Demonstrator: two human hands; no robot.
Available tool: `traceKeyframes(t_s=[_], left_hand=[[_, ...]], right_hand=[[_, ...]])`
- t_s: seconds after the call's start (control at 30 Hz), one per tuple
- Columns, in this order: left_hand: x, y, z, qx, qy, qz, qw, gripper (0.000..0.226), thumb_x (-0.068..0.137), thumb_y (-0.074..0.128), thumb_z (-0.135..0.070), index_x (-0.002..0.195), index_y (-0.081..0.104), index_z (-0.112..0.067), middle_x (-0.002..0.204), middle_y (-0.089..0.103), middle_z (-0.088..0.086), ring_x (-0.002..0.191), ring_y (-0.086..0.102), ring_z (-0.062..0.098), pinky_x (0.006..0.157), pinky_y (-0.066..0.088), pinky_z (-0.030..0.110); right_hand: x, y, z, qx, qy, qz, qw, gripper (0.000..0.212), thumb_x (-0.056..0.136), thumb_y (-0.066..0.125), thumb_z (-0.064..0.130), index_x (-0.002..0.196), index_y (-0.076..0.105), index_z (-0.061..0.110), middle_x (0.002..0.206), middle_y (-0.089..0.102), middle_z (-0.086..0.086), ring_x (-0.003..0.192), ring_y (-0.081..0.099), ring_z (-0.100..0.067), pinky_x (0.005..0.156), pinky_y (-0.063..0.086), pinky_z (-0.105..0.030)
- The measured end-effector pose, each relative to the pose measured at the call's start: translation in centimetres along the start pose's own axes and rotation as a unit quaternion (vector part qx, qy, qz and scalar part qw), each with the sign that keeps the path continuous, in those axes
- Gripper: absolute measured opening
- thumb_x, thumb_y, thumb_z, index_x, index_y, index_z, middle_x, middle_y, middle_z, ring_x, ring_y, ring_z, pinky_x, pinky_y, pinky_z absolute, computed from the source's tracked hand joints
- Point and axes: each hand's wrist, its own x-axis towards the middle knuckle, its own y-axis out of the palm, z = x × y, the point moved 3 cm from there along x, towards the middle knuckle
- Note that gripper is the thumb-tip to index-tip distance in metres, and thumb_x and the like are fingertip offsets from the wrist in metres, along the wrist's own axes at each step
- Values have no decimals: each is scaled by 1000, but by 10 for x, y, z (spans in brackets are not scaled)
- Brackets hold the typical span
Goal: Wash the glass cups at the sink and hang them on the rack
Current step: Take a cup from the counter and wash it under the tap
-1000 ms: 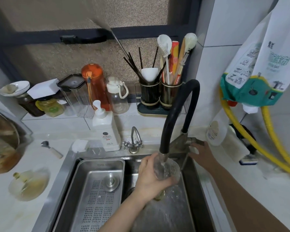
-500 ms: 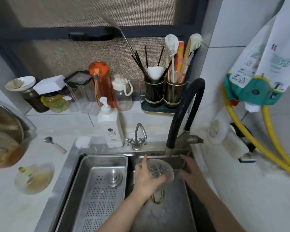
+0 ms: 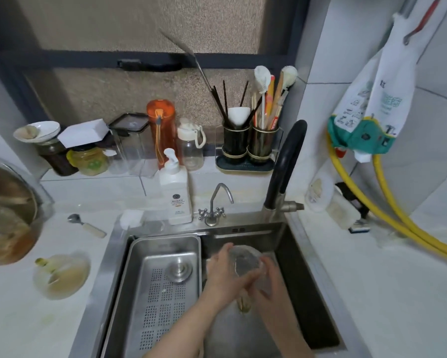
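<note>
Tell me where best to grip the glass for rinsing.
Judging from its pose, grip the glass round its side wall, from the left, as the left hand does now. Its mouth tilts up and back toward the tap, so this keeps it clear; the right hand steadies the opposite wall.

The glass (image 3: 245,262) at lower centre is smeared by motion; both hands (image 3: 225,277) cover its sides. The pot (image 3: 8,210) is cut by the left edge. The bottle (image 3: 176,192) label's print is too small to read.
</note>
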Motion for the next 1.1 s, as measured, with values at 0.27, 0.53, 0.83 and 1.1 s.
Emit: traceKeyframes(t_s=[0.27, 0.53, 0.83, 1.1], left_hand=[[-27, -28, 0, -142, 98, -19, 985, 43, 83, 67, -4, 99, 56, -42, 98, 67, -22, 97, 62, 1, 78, 48, 9], [-48, -13, -3, -246, 48, 58, 966, 49, 89, 62, -10, 131, 48, -31, 120, 61, -5, 108, 63, 17, 91, 55, 38], [-68, 4, -25, -292, 6, 7, 956, 48, 90, 59, -2, 124, 48, -34, 117, 60, -4, 105, 62, 15, 91, 55, 34], [-91, -1, -15, -352, -49, -53, 933, 49, 90, 57, 0, 130, 48, -28, 101, 57, -7, 80, 60, 8, 64, 52, 19]], right_hand=[[-28, 2, 22, 107, 19, -12, 994, 57, 91, 59, 23, 142, 34, 32, 135, 46, 18, 126, 45, -5, 108, 37, -30], [-35, -19, 23, 137, 6, -42, 990, 40, 90, 61, 17, 127, 50, 27, 128, 57, 4, 117, 55, -12, 104, 43, -38], [-32, -49, 26, 103, -2, 2, 995, 67, 70, 65, 59, 130, 52, 33, 127, 60, 4, 115, 60, -18, 100, 47, -51], [-38, -33, 34, 90, -24, 61, 994, 24, 92, 58, 19, 108, 62, 36, 109, 68, 9, 105, 65, -14, 95, 50, -45]])
